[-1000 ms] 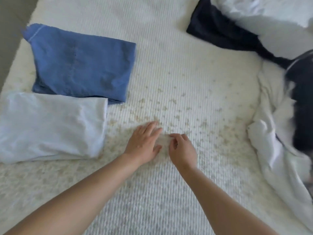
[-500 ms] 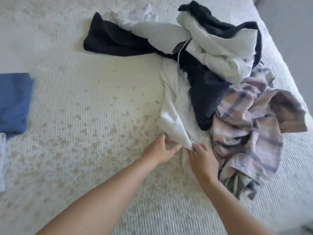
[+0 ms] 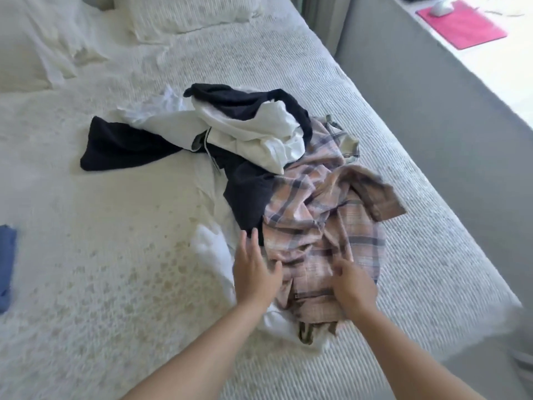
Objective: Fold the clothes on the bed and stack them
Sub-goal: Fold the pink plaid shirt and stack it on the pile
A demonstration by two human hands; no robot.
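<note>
A loose pile of clothes lies on the white bed [image 3: 109, 284]: a plaid shirt [image 3: 331, 215] at the near right, a dark navy garment [image 3: 127, 145] and a white garment [image 3: 248, 131] behind it, and a white cloth [image 3: 210, 249] under the pile's near left edge. My left hand [image 3: 253, 272] hovers with straight, spread fingers over the edge where the plaid shirt meets the navy garment. My right hand [image 3: 353, 287] rests on the plaid shirt's near part, its fingers curled into the fabric. A folded blue garment [image 3: 5, 264] shows at the far left edge.
Pillows [image 3: 184, 10] and rumpled bedding lie at the head of the bed. The bed's right edge drops to a grey floor [image 3: 432, 125]. Beyond it, a pink mat [image 3: 461, 24] sits on a white surface.
My view swung right, from the folded blue and white pieces to the unfolded pile. Both hands moved from the bare bedspread, past the white cloth, onto the plaid shirt.
</note>
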